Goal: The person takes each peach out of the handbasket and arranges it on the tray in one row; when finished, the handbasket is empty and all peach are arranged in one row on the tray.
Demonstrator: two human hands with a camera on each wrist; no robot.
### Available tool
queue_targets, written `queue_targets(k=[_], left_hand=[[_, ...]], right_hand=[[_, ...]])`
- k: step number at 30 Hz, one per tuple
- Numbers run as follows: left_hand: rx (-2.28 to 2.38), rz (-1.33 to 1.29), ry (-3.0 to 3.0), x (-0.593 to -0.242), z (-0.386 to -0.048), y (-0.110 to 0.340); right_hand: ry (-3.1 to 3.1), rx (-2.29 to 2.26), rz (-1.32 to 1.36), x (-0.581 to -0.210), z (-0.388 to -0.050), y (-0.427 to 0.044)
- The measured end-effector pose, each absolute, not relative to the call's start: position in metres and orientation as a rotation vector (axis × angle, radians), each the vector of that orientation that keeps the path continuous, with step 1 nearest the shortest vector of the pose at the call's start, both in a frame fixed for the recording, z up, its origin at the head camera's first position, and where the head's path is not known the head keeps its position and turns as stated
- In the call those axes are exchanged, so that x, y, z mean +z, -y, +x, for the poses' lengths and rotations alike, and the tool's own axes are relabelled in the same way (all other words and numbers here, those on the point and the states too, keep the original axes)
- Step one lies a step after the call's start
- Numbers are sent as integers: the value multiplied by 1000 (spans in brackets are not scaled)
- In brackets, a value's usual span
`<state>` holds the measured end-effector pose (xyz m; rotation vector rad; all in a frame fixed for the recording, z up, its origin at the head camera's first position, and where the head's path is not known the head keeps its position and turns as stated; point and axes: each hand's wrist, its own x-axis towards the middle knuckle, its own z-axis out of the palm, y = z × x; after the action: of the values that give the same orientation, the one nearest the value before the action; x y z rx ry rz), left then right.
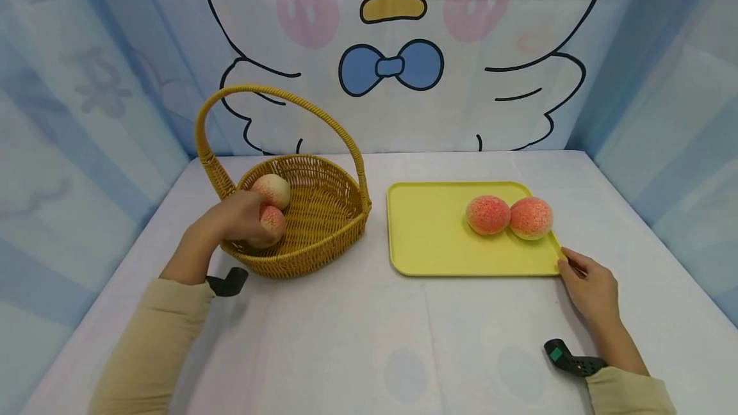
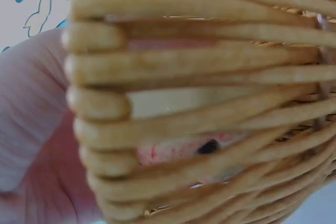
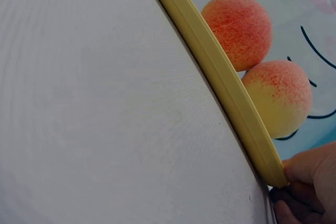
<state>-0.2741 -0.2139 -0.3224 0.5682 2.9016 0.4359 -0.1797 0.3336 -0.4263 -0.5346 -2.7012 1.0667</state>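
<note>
My left hand reaches over the near left side of a wicker basket and grips a peach inside it. Its fingertips are mostly hidden behind the fruit. Another peach lies just behind in the basket. Through the wicker weave in the left wrist view, part of a reddish peach shows. At the near right corner of a yellow tray, my right hand pinches the rim between thumb and fingers. Two peaches, one redder and one paler, touch each other on the tray's right part.
The basket's tall arched handle rises above the left hand. A white cloth covers the table. Behind stands a curtain with a cartoon face, and blue-white curtains hang at both sides.
</note>
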Motion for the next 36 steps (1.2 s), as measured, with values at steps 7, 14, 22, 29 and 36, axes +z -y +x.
queue_targets(k=[7,14,22,29,36], left_hand=[[650,665,-2976,-325,-268,213],[752,678,-3018,-329,-265,207],[890,729,-3072,-328,-259,197],[961,754,-3096,-325,-251,189],[1099,790,-3045,-326,-247,181]], right_hand=[[2696,1067,-529,-428,-181,-334],[2693,1078,-532,-430,-181,-335],[2695,1079,-526,-429,-181,-336],[2700,1091,-540,-429,-181,-336],[2698,1079,-508,-428,-180,-335]])
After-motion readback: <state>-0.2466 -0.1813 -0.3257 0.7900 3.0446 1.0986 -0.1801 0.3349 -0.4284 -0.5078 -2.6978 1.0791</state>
